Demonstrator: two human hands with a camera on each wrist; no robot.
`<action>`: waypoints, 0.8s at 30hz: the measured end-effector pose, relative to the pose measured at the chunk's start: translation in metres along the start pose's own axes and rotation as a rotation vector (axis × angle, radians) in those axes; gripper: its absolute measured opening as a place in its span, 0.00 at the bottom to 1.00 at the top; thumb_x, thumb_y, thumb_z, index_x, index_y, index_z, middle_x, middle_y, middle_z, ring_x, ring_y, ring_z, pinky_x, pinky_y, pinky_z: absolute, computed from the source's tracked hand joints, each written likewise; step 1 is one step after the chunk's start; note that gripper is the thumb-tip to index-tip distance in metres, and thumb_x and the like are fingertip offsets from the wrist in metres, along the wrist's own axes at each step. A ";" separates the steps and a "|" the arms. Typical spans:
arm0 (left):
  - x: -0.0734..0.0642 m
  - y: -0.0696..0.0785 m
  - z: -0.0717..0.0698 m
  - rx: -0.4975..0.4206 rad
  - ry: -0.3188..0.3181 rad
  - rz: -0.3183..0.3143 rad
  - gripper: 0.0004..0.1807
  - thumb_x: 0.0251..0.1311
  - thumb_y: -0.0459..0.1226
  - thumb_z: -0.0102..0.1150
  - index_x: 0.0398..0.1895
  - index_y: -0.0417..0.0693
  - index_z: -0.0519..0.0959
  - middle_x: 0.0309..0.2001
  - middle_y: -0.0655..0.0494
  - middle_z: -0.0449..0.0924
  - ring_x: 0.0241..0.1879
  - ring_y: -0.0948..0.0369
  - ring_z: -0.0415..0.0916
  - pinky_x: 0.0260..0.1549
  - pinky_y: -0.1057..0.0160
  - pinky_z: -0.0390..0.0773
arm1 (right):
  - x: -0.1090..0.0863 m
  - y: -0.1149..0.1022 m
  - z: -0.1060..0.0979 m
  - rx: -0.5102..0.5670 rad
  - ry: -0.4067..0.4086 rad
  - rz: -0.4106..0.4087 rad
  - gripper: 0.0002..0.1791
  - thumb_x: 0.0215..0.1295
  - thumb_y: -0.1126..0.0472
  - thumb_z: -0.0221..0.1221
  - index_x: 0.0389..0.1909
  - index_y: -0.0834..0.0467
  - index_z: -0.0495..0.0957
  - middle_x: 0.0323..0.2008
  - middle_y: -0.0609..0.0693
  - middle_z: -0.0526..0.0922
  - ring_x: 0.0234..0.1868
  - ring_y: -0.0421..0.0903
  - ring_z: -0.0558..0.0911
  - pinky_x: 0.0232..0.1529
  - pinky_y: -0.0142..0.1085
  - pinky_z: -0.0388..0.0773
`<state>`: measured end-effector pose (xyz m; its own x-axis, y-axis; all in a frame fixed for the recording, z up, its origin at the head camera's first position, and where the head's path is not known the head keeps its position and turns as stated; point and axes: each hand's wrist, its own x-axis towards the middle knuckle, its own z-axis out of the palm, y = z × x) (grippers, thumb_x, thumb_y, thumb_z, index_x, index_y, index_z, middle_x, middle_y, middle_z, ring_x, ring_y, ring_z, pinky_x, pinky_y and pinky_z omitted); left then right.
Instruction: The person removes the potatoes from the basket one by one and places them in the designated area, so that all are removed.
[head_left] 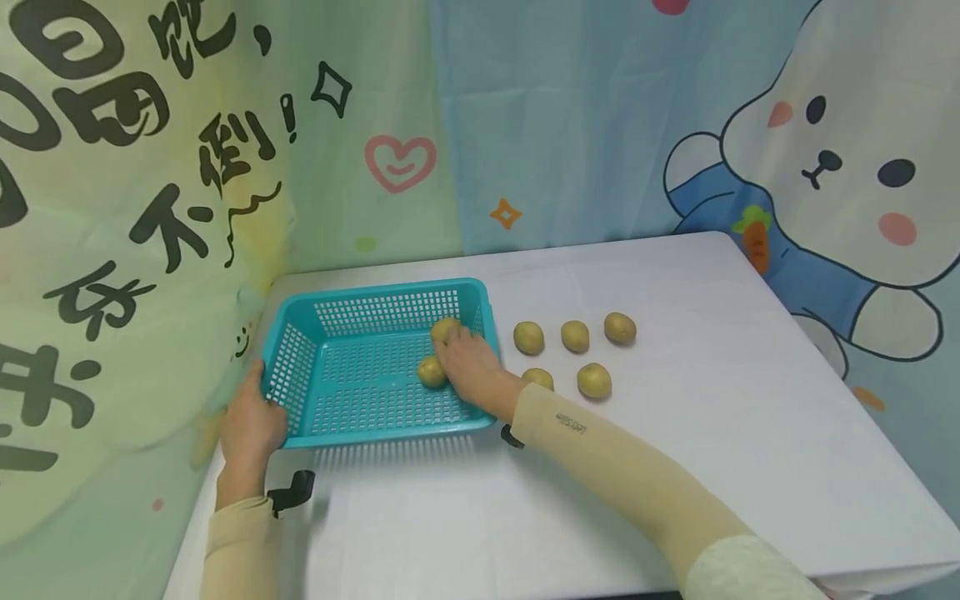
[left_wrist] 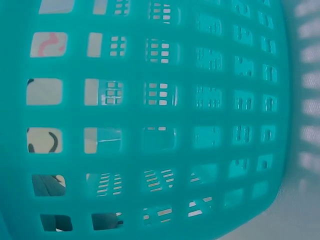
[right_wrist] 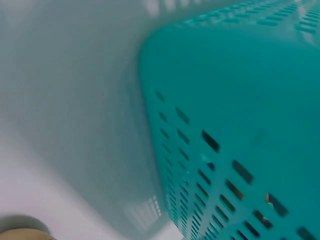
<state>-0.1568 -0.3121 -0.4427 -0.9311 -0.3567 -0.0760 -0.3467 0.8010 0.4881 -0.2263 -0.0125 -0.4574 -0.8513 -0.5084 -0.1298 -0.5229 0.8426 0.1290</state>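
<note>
A turquoise plastic basket (head_left: 382, 438) with perforated walls stands at the table's left. My left hand (head_left: 253, 417) grips its left end near the front corner; the basket's slotted wall (left_wrist: 135, 115) fills the left wrist view. Over the right wall reaches my right hand (head_left: 474, 368), its fingers on a yellow-brown potato (head_left: 444, 327) inside the basket; the fingertips are partly hidden. Another potato (head_left: 431, 372) lies on the basket floor beside that hand. In the right wrist view, the basket's outer wall (right_wrist: 225, 100) hides the hand.
Several loose potatoes lie right of the basket, among them a front one (head_left: 594, 381) and a far right one (head_left: 620, 328). One potato (head_left: 538, 379) is partly behind my right forearm. A white cloth covers the table (head_left: 420, 525). Printed curtains (head_left: 570, 125) hang behind and at the left.
</note>
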 end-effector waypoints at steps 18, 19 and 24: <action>0.000 0.000 -0.001 0.020 -0.006 -0.019 0.44 0.54 0.24 0.42 0.78 0.44 0.46 0.70 0.30 0.58 0.51 0.37 0.69 0.42 0.38 0.69 | -0.060 0.063 -0.026 0.829 0.274 0.047 0.32 0.58 0.60 0.67 0.64 0.56 0.67 0.60 0.52 0.71 0.54 0.48 0.75 0.54 0.44 0.75; 0.000 0.000 -0.001 0.023 -0.006 -0.018 0.44 0.54 0.24 0.42 0.78 0.44 0.46 0.70 0.30 0.58 0.50 0.37 0.70 0.41 0.39 0.70 | -0.064 0.069 -0.024 0.841 0.287 0.066 0.32 0.58 0.60 0.67 0.63 0.55 0.67 0.60 0.52 0.71 0.54 0.48 0.75 0.53 0.43 0.75; 0.000 0.000 -0.001 0.020 -0.004 -0.005 0.44 0.54 0.24 0.43 0.78 0.43 0.46 0.69 0.30 0.59 0.49 0.37 0.70 0.39 0.39 0.70 | -0.083 0.103 -0.012 0.908 0.353 0.125 0.33 0.56 0.63 0.69 0.63 0.58 0.68 0.60 0.54 0.72 0.54 0.50 0.76 0.52 0.44 0.78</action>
<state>-0.1570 -0.3125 -0.4415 -0.9300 -0.3584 -0.0819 -0.3531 0.8086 0.4706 -0.2097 0.1145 -0.4217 -0.9398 -0.3054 0.1534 -0.3210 0.6350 -0.7026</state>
